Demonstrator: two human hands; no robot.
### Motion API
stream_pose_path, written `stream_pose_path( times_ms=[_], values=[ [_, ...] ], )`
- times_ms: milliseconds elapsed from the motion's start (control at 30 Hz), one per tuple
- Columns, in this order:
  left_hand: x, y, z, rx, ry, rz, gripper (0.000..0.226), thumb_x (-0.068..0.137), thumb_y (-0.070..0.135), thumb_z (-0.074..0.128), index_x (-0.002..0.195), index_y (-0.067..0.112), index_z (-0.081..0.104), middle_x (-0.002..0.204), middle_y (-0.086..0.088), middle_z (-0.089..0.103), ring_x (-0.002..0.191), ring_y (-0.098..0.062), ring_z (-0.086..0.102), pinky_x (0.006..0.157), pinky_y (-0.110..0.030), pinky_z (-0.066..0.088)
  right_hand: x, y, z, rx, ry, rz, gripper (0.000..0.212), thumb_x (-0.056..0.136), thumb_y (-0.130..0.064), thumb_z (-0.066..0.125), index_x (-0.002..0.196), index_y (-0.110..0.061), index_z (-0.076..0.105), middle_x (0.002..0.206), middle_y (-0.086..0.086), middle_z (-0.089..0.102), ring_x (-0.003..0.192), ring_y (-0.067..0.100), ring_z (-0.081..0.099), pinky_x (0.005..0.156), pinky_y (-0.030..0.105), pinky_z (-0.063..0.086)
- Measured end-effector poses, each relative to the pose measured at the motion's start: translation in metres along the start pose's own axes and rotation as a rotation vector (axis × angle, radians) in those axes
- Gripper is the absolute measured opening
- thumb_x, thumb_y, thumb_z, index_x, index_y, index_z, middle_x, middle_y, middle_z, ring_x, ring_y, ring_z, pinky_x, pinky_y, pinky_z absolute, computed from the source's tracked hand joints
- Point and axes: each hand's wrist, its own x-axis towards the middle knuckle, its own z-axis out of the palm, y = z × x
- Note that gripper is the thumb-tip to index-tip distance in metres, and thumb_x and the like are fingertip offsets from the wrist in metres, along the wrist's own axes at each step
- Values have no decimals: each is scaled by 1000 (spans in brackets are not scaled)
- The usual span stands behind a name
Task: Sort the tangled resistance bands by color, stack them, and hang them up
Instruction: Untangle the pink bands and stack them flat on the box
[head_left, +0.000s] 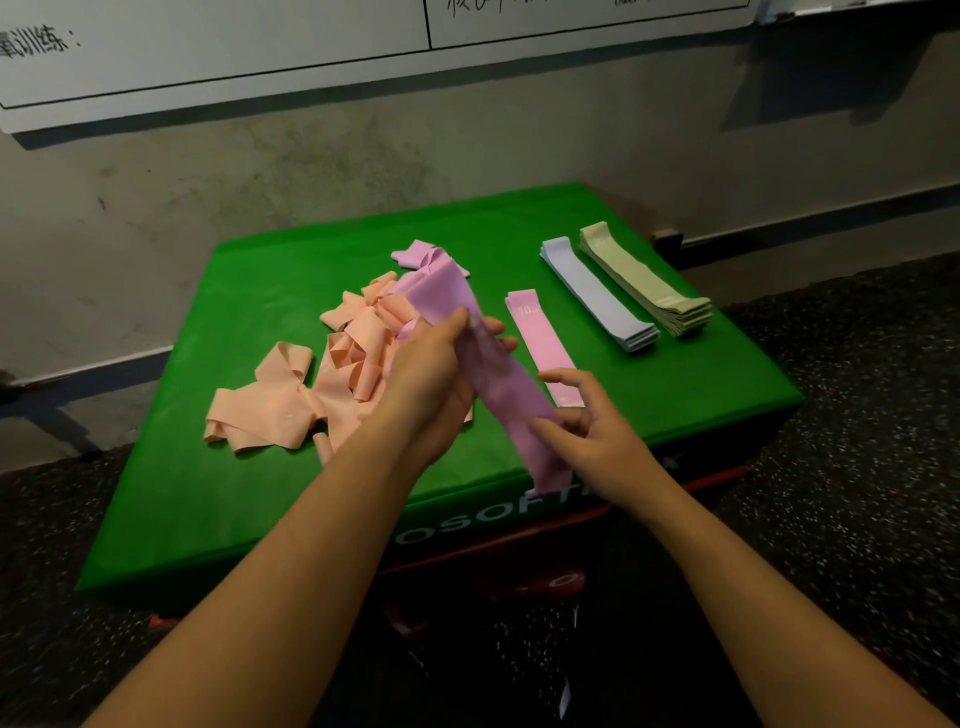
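Observation:
A purple band (501, 384) stretches diagonally above the green box (249, 499). My left hand (441, 374) grips its upper middle, fingers curled round it. My right hand (592, 431) pinches its lower part between thumb and fingers. To the left lies a tangled heap of peach bands (317, 384), with more purple bands (421, 254) at its far end. One pink band (540, 343) lies flat to the right of my hands. Further right sit a neat blue stack (597, 296) and a neat pale green stack (644, 280).
The green box stands on a red and black base (524, 577) against a grey wall (260, 197). A whiteboard (260, 47) hangs above. Dark speckled floor (857, 415) surrounds the box.

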Motion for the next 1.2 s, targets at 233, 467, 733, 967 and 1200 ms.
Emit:
stream_pose_path(
  times_ms=[233, 467, 733, 967, 1200],
  values=[
    [49, 9, -5, -5, 145, -4, 36, 102, 10, 46, 136, -2, 44, 94, -10, 63, 81, -17, 65, 77, -34, 56, 0, 17, -24, 12, 49, -20, 35, 92, -6, 67, 104, -36, 55, 81, 13, 67, 71, 20, 58, 66, 36, 41],
    [95, -1, 3, 101, 172, -46, 19, 102, 8, 45, 118, 5, 55, 101, -10, 69, 91, -18, 67, 89, -42, 56, 4, 21, -50, 31, 19, 87, 43, 97, 0, 54, 87, -33, 79, 98, -15, 75, 92, 6, 66, 78, 20, 49],
    [150, -18, 9, 180, 128, -49, 39, 103, 11, 41, 142, 5, 43, 85, -3, 58, 70, -12, 60, 59, -26, 53, 9, 26, -73, 76, -147, 85, 55, 90, 17, 52, 105, -30, 75, 110, -15, 74, 114, 5, 65, 99, 20, 48],
    [197, -31, 15, 214, 191, -102, 38, 99, 11, 48, 137, 8, 46, 96, -9, 61, 84, -18, 64, 60, -28, 55, 29, 37, -87, -245, -27, -174, 18, 79, -17, 81, 97, -18, 79, 102, -7, 64, 94, 13, 60, 83, 15, 48],
    [233, -50, 17, 349, 209, -123, 26, 98, 6, 53, 120, 20, 51, 119, -7, 60, 105, -22, 62, 68, -35, 52, 50, 53, -108, -605, 151, -498, 19, 80, -38, 71, 90, -24, 78, 110, -10, 61, 97, 20, 48, 85, 37, 43]
  ],
)
